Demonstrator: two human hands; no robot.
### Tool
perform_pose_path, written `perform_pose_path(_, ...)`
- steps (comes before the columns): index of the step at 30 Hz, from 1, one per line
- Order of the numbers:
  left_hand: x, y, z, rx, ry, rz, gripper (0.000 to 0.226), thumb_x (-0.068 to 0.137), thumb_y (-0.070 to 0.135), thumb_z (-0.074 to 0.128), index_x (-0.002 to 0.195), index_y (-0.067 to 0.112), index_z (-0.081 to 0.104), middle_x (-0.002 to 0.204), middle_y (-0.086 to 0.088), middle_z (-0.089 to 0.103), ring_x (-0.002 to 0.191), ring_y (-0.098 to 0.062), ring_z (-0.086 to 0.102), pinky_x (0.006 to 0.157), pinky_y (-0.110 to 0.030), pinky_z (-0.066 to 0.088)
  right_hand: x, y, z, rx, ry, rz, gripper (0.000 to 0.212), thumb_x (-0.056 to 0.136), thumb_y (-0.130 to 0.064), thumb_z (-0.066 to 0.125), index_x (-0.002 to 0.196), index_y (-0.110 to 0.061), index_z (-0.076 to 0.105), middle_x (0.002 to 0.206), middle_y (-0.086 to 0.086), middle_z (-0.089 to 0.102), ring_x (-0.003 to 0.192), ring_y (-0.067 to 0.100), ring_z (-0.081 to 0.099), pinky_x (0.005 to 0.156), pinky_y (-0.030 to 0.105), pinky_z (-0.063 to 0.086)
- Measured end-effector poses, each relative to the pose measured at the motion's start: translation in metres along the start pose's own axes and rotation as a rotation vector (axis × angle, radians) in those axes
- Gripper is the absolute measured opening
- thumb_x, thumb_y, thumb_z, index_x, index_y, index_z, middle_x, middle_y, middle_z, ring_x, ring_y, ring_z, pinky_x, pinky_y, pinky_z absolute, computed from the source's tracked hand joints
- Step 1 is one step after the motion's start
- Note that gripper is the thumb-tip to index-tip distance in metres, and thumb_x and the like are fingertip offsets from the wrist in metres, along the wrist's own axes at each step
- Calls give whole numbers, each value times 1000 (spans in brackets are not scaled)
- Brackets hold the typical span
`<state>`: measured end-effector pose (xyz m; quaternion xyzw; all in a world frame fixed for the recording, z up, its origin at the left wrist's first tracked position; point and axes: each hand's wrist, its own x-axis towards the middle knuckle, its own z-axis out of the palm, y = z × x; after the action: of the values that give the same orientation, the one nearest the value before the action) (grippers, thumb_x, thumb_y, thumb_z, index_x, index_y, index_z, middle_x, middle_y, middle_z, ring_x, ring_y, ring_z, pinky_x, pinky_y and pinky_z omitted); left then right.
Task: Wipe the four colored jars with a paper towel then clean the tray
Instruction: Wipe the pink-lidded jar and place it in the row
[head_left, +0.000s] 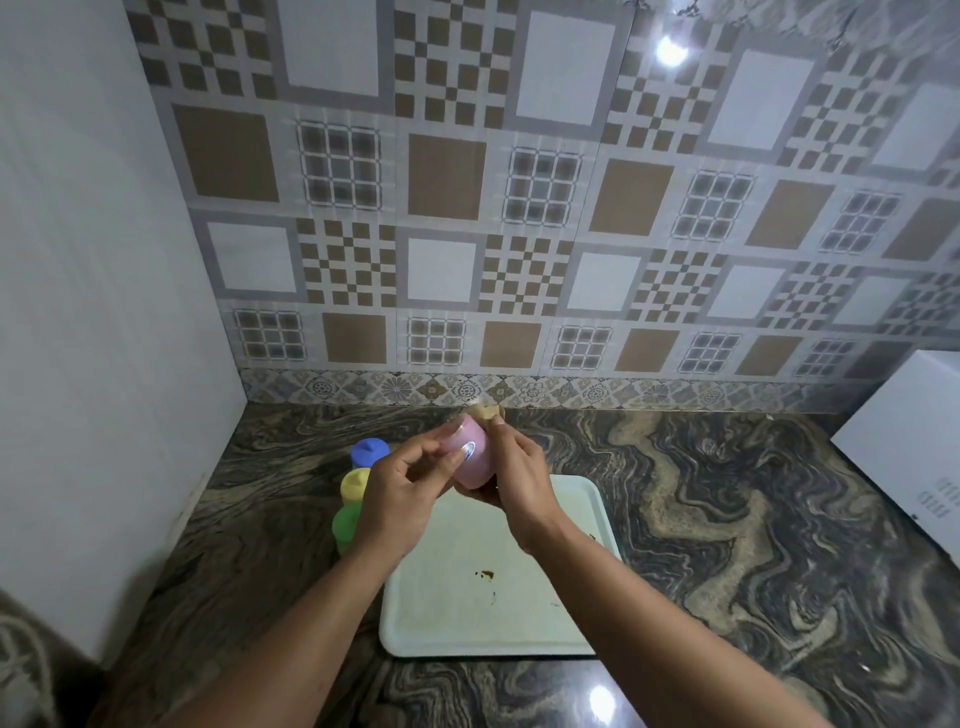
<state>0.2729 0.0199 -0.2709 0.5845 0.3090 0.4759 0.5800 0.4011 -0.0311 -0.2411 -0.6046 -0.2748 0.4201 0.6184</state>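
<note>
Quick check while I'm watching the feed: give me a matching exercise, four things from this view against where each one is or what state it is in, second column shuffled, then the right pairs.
Things:
1. pink jar
2. blue jar
3. green jar
4. tray

Places or states:
A. nearest the camera in the row of three jars on the counter, left of the tray
B. lies flat on the counter, with brown stains on it
C. held up between both hands above the tray's far end
D. farthest in that row, nearest the tiled wall

Pairs: 1-C, 2-D, 3-A, 4-B
</note>
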Motion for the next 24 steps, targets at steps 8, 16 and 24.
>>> perform_pose_path(8,11,-20,-7,377,115,257,10,90,23,74,84,15,74,141,12,57,129,1,54,97,-18,48,-14,14,26,257,38,125,51,109,-51,47,124,-7,67,106,26,72,91,32,66,98,51,58)
perform_pose_path(16,11,-26,-24,638,10,311,12,88,29,76,81,20,71,146,6,55,127,-11,58,95,-31,52,3,16,7,424,170,279,39,108,-32,50,126,-1,66,107,30,73,84,34,65,86,49,59)
perform_pose_path(24,7,-23,-13,433,33,158,12,87,21,78,80,29,72,132,10,64,125,-3,59,99,-21,47,5,17,-6,-41,183,-338,37,108,-40,49,113,-15,76,92,3,72,83,19,63,77,36,52)
